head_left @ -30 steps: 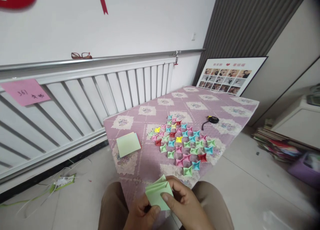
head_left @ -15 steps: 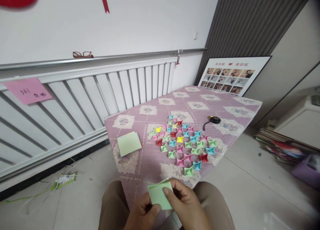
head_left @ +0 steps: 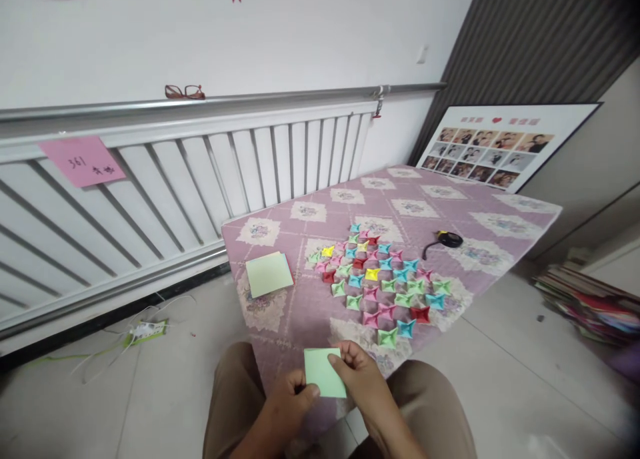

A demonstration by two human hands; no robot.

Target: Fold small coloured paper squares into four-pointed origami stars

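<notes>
A light green square of folded paper [head_left: 324, 374] is held between my two hands, over the near edge of the table. My left hand [head_left: 295, 399] pinches its lower left corner, thumb on top. At the upper right, my right hand [head_left: 357, 372] grips it, the thumb lying on its face and the fingers curled behind. Just beyond stand many small folded paper shapes, among them a green one [head_left: 387, 338], a blue one [head_left: 406, 328] and a yellow one [head_left: 372, 274]. Left of these lies a stack of square paper sheets [head_left: 270, 274], pale green on top.
A black tape measure [head_left: 450, 239] rests on the patterned tablecloth [head_left: 320, 312]. Behind the table run a white radiator [head_left: 240, 162] and a pipe with glasses [head_left: 185, 92] on it. A photo board [head_left: 493, 146] leans at the back right. A power strip [head_left: 147, 331] lies on the floor.
The upper layer of the green paper, lifted at its top edge before, now lies flatter. My hands still hold the sheet. The whole view has shifted, with the table appearing farther right.
</notes>
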